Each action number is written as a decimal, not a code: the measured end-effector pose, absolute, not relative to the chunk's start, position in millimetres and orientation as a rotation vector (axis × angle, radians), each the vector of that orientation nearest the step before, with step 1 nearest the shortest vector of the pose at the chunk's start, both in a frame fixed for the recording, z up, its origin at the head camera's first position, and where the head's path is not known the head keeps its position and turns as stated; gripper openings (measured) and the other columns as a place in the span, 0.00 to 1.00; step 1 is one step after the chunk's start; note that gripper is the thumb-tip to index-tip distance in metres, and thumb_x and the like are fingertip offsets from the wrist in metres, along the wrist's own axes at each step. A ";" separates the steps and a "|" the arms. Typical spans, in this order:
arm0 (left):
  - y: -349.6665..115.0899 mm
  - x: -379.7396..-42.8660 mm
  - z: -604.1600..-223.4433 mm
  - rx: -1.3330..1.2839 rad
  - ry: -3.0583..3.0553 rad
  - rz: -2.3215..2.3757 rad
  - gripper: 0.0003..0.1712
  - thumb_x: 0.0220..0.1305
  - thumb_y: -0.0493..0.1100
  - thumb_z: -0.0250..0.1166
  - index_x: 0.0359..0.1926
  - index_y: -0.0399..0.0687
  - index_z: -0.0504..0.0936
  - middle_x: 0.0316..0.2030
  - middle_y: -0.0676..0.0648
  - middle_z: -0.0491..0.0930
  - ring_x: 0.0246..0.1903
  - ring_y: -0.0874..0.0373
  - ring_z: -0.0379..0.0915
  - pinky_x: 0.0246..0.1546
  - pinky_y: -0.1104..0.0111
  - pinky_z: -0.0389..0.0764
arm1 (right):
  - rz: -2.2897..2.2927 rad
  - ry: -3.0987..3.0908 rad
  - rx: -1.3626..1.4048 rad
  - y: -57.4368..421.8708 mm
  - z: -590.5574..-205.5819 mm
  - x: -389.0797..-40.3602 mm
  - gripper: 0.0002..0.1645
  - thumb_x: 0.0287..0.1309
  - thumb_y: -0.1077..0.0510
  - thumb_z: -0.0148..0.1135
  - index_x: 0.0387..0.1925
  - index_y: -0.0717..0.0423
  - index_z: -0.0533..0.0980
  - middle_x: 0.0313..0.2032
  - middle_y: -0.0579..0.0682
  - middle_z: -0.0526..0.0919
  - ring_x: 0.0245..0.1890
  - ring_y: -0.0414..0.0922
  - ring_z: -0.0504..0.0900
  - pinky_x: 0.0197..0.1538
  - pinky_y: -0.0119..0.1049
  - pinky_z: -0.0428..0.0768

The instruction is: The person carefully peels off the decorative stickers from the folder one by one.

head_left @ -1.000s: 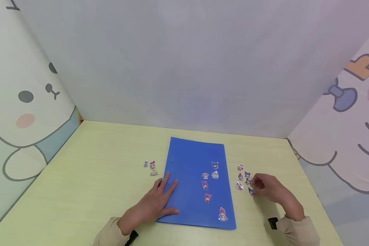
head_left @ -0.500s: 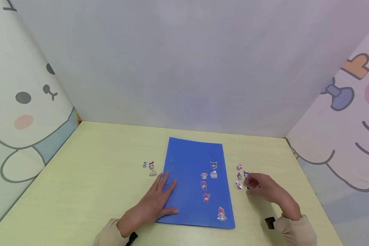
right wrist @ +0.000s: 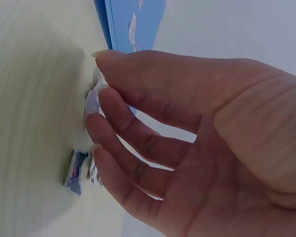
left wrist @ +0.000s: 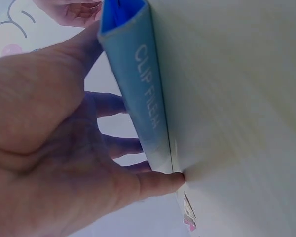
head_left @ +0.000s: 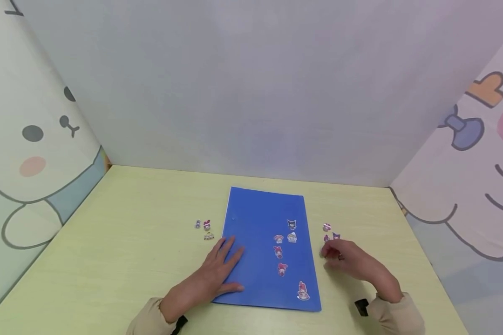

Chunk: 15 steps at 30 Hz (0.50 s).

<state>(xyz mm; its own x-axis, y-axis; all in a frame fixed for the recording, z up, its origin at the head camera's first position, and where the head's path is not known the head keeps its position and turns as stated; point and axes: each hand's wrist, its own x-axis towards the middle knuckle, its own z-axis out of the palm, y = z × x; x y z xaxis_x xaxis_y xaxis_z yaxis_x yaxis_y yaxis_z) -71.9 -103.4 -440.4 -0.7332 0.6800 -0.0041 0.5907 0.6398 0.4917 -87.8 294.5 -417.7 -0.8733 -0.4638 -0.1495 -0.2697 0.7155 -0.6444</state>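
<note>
A blue clip file (head_left: 257, 209) lies on the table with several small cartoon stickers (head_left: 278, 252) along its right half. My left hand (head_left: 209, 277) rests flat over its left edge, fingers spread; the left wrist view shows the file's spine (left wrist: 138, 84) lettered "CLIP FILE", with the little finger beside it. To the right of the file, my right hand (head_left: 352, 259) hovers low over a cluster of loose stickers (head_left: 327, 227), fingers bent. In the right wrist view one curled sticker (right wrist: 76, 172) lies below the fingertips; no pinched sticker shows. The hand hides part of the cluster.
Three more loose stickers (head_left: 207, 225) lie left of the file. The pale yellow table (head_left: 151, 204) meets a plain grey-white backdrop (head_left: 251, 93) behind, with cartoon-printed panels (head_left: 478, 186) at both sides.
My right hand has moved left over the loose stickers, from the lower right one towards the round one nearer the file. The left hand has stayed on the file.
</note>
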 end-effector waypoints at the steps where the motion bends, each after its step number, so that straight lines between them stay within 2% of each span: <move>1: -103.2 -71.9 -440.3 1.051 2.669 0.700 0.49 0.68 0.60 0.66 0.76 0.31 0.61 0.75 0.24 0.51 0.73 0.23 0.46 0.65 0.34 0.61 | -0.908 2.624 -0.587 293.6 -418.1 -87.8 0.10 0.59 0.67 0.72 0.40 0.60 0.78 0.38 0.46 0.80 0.36 0.43 0.77 0.41 0.36 0.81; 6: -102.5 -72.2 -439.9 1.080 2.684 0.676 0.48 0.69 0.60 0.66 0.75 0.32 0.62 0.75 0.24 0.52 0.72 0.23 0.48 0.65 0.34 0.62 | -0.898 2.612 -0.630 289.1 -420.8 -87.7 0.11 0.58 0.67 0.73 0.40 0.59 0.79 0.39 0.46 0.81 0.37 0.42 0.78 0.43 0.36 0.82; 15: -103.4 -71.9 -441.9 1.066 2.718 0.645 0.47 0.68 0.61 0.66 0.75 0.33 0.65 0.75 0.26 0.55 0.73 0.25 0.50 0.66 0.36 0.63 | -0.948 2.533 -0.654 274.4 -420.7 -88.0 0.08 0.62 0.63 0.71 0.40 0.58 0.79 0.40 0.44 0.82 0.38 0.38 0.78 0.45 0.34 0.82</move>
